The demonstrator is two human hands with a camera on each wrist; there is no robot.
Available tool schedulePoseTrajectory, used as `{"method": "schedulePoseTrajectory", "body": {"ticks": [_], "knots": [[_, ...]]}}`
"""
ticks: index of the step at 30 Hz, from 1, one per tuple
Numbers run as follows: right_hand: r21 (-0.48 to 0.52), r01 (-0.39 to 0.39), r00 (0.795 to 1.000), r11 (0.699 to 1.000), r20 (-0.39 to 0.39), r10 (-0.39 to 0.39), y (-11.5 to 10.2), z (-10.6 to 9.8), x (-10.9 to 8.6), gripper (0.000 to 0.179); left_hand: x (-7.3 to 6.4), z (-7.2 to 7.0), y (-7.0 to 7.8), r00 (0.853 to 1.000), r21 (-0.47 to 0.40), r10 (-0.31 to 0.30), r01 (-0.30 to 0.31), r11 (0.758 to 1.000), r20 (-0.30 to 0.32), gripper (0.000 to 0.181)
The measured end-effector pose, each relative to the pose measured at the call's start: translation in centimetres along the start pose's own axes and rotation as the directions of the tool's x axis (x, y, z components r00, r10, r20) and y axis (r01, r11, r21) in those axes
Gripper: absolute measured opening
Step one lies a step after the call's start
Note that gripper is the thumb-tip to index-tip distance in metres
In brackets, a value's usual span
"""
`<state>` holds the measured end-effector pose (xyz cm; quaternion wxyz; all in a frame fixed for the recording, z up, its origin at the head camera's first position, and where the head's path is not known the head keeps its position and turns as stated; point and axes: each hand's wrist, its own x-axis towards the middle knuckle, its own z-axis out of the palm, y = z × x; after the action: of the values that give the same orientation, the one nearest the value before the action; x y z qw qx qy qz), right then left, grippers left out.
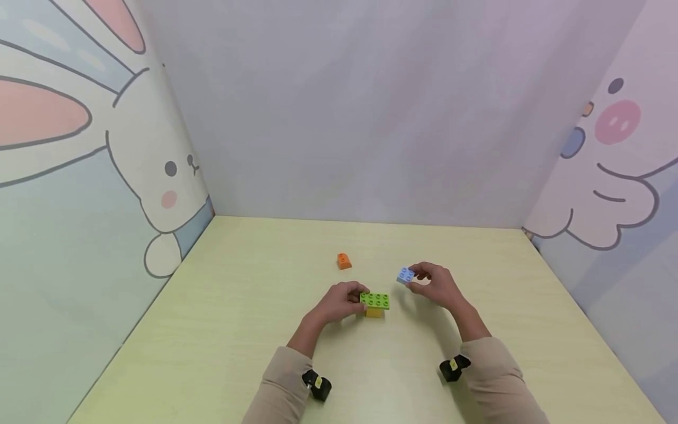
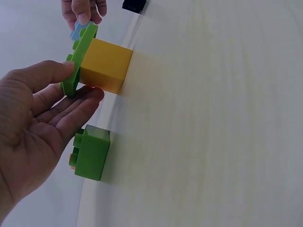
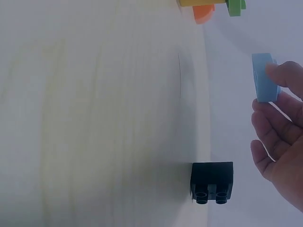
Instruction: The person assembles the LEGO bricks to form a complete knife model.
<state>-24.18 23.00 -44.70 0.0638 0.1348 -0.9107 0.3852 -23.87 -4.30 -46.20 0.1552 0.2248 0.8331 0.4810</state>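
Observation:
A flat green toy brick, two rows of studs on top, sits on a yellow brick that stands on the table. My left hand pinches the green brick at its left end, thumb on one long side. Off to the right, my right hand holds a small light blue brick between thumb and fingers, raised over the table. Its studs face up in the head view. From the left wrist, the blue brick partly disappears behind the green one.
An orange brick with a sloped front lies farther back on the pale wooden table. A taller green block stands near my left hand, and a black block near my right. Cartoon-printed walls enclose the table.

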Motion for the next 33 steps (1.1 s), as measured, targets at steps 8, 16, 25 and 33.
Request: {"method": "schedulePoseTrajectory", "body": {"ticks": [8,16,25,33], "knots": [[0.061,0.063,0.998,0.996,0.021,-0.064,-1.5,0.3,-0.5,0.033,-0.1,0.0,0.4,1.000,0.011,-0.012,0.012,1.000,-0.011,0.027],[0.066,0.103,0.992,0.993,0.061,-0.107,-2.4,1.0,-0.8,0.032,0.0,0.0,0.7,1.000,0.066,0.003,-0.002,0.998,-0.021,0.027],[0.106,0.131,0.987,0.986,0.082,-0.140,-3.1,1.8,-1.2,0.034,-0.2,0.1,0.9,0.999,0.039,0.008,-0.007,0.999,-0.042,0.028],[0.172,0.144,0.982,0.975,0.098,-0.162,-3.6,2.5,-1.2,0.033,-0.3,0.2,0.6,0.998,-0.029,-0.008,0.006,1.000,-0.070,0.030]]}}
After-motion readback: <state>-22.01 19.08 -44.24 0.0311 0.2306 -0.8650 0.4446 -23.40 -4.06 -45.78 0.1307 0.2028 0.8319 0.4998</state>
